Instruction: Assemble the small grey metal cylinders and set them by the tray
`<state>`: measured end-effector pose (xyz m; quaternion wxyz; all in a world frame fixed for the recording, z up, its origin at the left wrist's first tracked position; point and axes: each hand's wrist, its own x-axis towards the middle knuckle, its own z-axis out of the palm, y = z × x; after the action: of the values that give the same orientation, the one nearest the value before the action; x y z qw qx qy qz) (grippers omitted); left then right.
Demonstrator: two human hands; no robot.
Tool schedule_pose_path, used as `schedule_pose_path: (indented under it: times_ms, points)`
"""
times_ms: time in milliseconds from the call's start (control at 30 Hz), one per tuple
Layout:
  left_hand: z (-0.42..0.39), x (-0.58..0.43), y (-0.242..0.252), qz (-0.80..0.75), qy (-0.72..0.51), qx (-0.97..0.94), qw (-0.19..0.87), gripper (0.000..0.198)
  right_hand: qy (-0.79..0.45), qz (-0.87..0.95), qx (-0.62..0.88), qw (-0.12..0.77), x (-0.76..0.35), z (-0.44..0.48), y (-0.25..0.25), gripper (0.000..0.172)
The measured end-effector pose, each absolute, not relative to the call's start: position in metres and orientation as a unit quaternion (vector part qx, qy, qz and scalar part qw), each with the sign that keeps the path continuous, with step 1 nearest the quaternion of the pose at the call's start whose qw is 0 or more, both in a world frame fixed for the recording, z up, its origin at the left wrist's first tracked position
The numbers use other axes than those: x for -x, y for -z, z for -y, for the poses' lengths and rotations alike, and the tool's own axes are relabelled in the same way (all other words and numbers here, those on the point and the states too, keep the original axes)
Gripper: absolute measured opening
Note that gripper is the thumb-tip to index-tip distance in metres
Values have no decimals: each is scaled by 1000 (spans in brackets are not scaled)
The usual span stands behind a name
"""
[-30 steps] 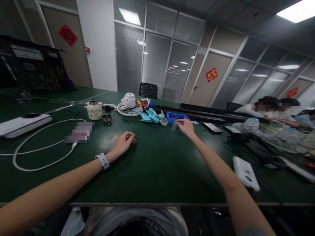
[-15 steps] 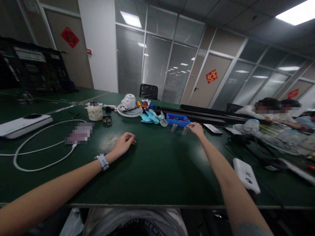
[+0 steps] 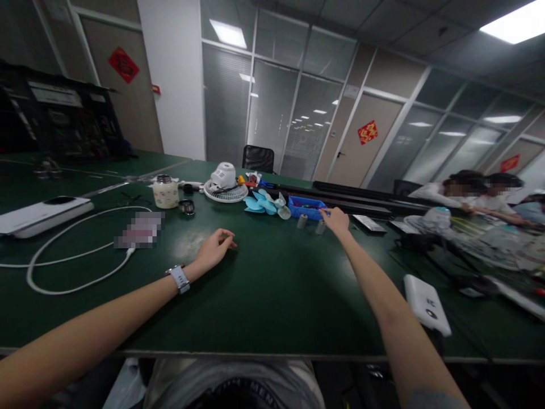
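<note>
My left hand (image 3: 216, 250) rests on the green table (image 3: 272, 295), fingers loosely bent and apart, with nothing in it. Farther off to the right, my right hand (image 3: 336, 220) is at the near right corner of a blue basket (image 3: 309, 214). Its index finger reaches out toward the basket rim, and no object shows in its grasp; the other fingers are partly hidden. Just below its fingertips stands a small metallic cylinder (image 3: 321, 228). A second, similar cylinder (image 3: 302, 221) stands upright to its left, before the basket. Small colored items lie inside the basket.
Light blue fan blades (image 3: 260, 203) and a white fan (image 3: 223, 184) lie left of the basket. A cream jar (image 3: 166, 192), dark lid (image 3: 186, 207), phone (image 3: 140, 230) and white cable (image 3: 63, 292) are at left. A white device (image 3: 427, 305) lies at right; two people sit beyond.
My right hand has shifted slightly left, and its index finger now extends toward the basket above the right-hand cylinder. My left hand stays in place.
</note>
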<state>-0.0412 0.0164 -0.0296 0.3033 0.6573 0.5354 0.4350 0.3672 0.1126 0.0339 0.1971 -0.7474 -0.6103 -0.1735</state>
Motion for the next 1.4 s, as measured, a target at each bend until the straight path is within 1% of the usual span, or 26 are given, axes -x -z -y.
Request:
schedule_pose_path:
  times_ms: [167,300,500,667,733,867,933,1000,1067,1200,1267,1400]
  points:
    - [-19,43,33,-527,-440,-661,303,29,188,677,702,115,-340,-128,-24,54]
    - [-20,42,34,-536,-425,-666,297,30,164,666,720,103,-327,-137,-12,58]
    - [-22,43,37,-538,-422,-671,286,29,141,646,731,166,-319,-132,-6,55]
    - [-18,40,35,-508,-421,-696,281,33,87,723,643,236,-288,-91,-2,52]
    - [-11,36,29,-479,-431,-720,256,34,61,761,591,259,-265,-66,0,52]
    - [7,24,14,-406,-459,-776,151,31,8,826,493,275,-218,-23,2,47]
    - [13,19,9,-387,-463,-789,118,29,-13,835,471,285,-201,-11,4,43]
    - [15,15,6,-382,-460,-794,107,27,-45,827,472,301,-191,-7,8,40]
    - [14,12,6,-384,-461,-791,117,28,-92,812,481,317,-187,-7,13,37]
    - [9,3,9,-385,-469,-777,168,33,-172,787,485,340,-186,-13,22,30]
    - [7,-4,9,-385,-477,-766,195,34,-179,784,480,350,-186,-15,25,31]
    - [3,-10,5,-384,-509,-731,242,31,-153,789,471,364,-185,-10,24,31]
